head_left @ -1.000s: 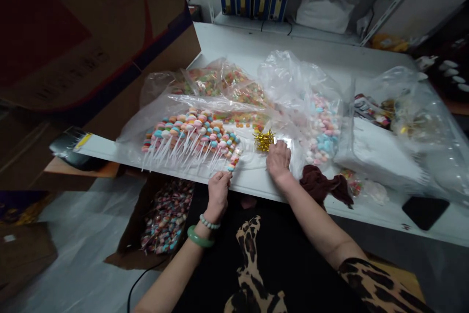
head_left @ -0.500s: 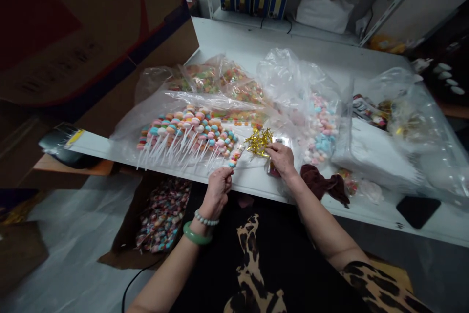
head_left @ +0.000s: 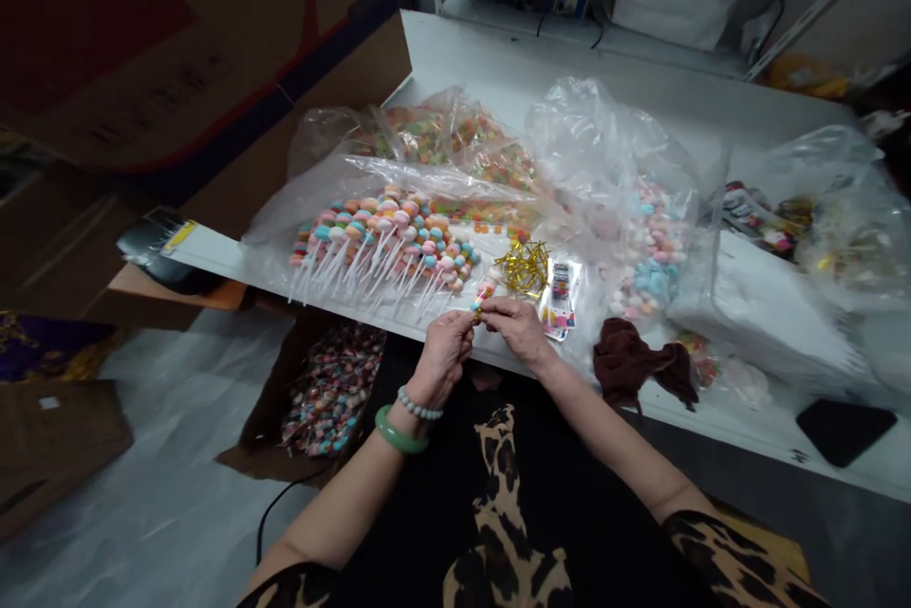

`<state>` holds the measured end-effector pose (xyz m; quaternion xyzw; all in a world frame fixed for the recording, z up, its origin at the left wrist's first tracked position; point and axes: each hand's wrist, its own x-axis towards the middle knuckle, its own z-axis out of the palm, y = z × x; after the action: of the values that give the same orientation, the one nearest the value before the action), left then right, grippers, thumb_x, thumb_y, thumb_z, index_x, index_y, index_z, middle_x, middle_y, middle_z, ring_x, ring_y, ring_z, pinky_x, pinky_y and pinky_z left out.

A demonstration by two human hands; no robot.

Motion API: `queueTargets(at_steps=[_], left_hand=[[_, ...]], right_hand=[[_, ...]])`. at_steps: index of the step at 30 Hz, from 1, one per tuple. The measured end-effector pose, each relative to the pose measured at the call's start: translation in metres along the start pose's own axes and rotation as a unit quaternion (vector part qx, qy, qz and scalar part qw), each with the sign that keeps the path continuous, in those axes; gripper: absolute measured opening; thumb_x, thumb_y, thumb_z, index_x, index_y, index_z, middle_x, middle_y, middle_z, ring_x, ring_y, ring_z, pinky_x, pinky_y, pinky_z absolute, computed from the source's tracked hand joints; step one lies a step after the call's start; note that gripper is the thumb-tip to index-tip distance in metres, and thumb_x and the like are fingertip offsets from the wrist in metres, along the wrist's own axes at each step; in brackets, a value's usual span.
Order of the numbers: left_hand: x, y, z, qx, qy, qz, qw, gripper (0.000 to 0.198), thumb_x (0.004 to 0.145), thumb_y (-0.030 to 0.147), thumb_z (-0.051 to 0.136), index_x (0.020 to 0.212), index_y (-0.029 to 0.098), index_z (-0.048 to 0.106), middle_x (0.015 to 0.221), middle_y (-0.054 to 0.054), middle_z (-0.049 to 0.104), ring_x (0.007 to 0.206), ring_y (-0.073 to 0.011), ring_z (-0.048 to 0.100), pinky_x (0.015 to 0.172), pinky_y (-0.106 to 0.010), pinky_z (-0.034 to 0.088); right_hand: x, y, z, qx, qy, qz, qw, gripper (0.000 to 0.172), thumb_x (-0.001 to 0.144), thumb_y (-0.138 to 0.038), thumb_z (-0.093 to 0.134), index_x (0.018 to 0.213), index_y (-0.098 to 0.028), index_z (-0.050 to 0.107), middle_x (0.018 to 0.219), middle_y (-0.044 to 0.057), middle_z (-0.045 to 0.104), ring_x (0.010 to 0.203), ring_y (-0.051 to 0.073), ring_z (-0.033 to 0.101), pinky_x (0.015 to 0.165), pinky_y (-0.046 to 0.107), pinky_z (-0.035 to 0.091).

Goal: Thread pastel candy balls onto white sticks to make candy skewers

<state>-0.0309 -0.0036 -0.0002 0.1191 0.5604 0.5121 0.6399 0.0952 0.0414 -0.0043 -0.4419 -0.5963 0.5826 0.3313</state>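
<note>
My left hand (head_left: 445, 348) is closed on the lower end of a small wrapped candy stick (head_left: 485, 289), its pastel pieces pointing away from me. Pinched in my right hand (head_left: 521, 333) is a gold twist tie (head_left: 477, 315), touching the candy's gathered end between both sets of fingertips. Just beyond lies a loose pile of gold twist ties (head_left: 525, 267). Printed labels (head_left: 561, 295) rest right of that pile. To the left, many candy lollipops (head_left: 388, 229) with white sticks lie in rows on clear plastic.
Clear bags of gummies (head_left: 448, 138) and pastel candies (head_left: 651, 257) stand behind. A brown cloth (head_left: 633, 361), white plastic sleeves (head_left: 761, 304) and a black phone-like slab (head_left: 845, 431) lie rightward. A large carton (head_left: 234, 48) rises at left; a box of wrapped candy (head_left: 331, 390) sits below.
My right hand has left the twist-tie pile with one tie and come left to meet my left hand at the candy. The labels it covered now show. The view has shifted slightly.
</note>
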Motion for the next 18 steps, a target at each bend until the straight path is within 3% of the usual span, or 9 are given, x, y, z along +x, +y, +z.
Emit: queueTargets(at_steps=[3,6,8,10,13,16,18], left_hand=[[-0.001,-0.001,-0.004,0.020,0.001,0.019,1.000,0.033,0.059,0.036,0.077,0.063,0.015,0.052,0.043,0.008,0.044,0.031,-0.0006,0.026,0.034,-0.017,0.012],[-0.002,-0.003,-0.006,0.020,0.005,0.032,0.999,0.035,0.060,0.038,0.078,0.062,0.015,0.052,0.043,0.008,0.043,0.031,-0.0007,0.027,0.034,-0.017,0.012],[-0.002,-0.003,-0.006,0.005,-0.006,0.027,1.000,0.038,0.060,0.040,0.080,0.062,0.015,0.050,0.043,0.008,0.043,0.031,-0.0006,0.026,0.034,-0.017,0.012],[-0.001,-0.004,-0.006,-0.016,-0.031,0.016,0.999,0.043,0.059,0.043,0.081,0.061,0.016,0.047,0.043,0.008,0.042,0.031,-0.0001,0.025,0.034,-0.016,0.013],[0.001,-0.004,-0.011,-0.041,-0.065,0.001,0.997,0.047,0.057,0.044,0.083,0.062,0.017,0.045,0.044,0.008,0.043,0.031,0.0005,0.024,0.033,-0.016,0.013],[0.004,-0.004,-0.017,-0.069,-0.068,-0.003,0.995,0.048,0.057,0.043,0.084,0.063,0.017,0.045,0.045,0.008,0.045,0.031,0.0004,0.026,0.033,-0.016,0.014],[0.005,-0.005,-0.019,-0.088,-0.066,-0.004,0.994,0.046,0.058,0.042,0.084,0.064,0.016,0.046,0.046,0.008,0.045,0.031,0.0005,0.025,0.033,-0.015,0.015]], right_hand=[[0.001,0.007,0.005,-0.043,0.023,0.003,0.999,0.014,0.074,-0.030,0.063,0.078,-0.021,0.073,0.064,-0.003,0.062,0.059,0.012,0.054,0.059,0.024,0.042],[0.001,0.004,0.009,-0.176,0.072,-0.056,0.980,0.017,0.083,-0.029,0.056,0.082,-0.022,0.072,0.066,-0.002,0.064,0.061,0.014,0.056,0.061,0.025,0.041],[-0.001,-0.001,0.013,-0.327,0.096,-0.129,0.931,0.021,0.088,-0.026,0.051,0.083,-0.021,0.071,0.068,0.001,0.065,0.065,0.016,0.055,0.063,0.027,0.038],[-0.003,-0.003,0.015,-0.469,0.094,-0.208,0.853,0.025,0.092,-0.023,0.047,0.081,-0.020,0.069,0.068,0.005,0.065,0.068,0.018,0.054,0.065,0.030,0.034],[-0.006,-0.002,0.017,-0.570,0.077,-0.279,0.769,0.028,0.096,-0.022,0.043,0.087,-0.018,0.069,0.067,0.006,0.063,0.067,0.019,0.052,0.065,0.032,0.029],[-0.010,0.004,0.015,-0.579,0.052,-0.296,0.758,0.028,0.097,-0.021,0.043,0.105,-0.016,0.069,0.070,0.007,0.065,0.069,0.019,0.054,0.065,0.032,0.030],[-0.011,0.007,0.014,-0.545,0.024,-0.288,0.787,0.030,0.096,-0.020,0.043,0.112,-0.015,0.067,0.074,0.007,0.067,0.071,0.019,0.057,0.067,0.031,0.034]])
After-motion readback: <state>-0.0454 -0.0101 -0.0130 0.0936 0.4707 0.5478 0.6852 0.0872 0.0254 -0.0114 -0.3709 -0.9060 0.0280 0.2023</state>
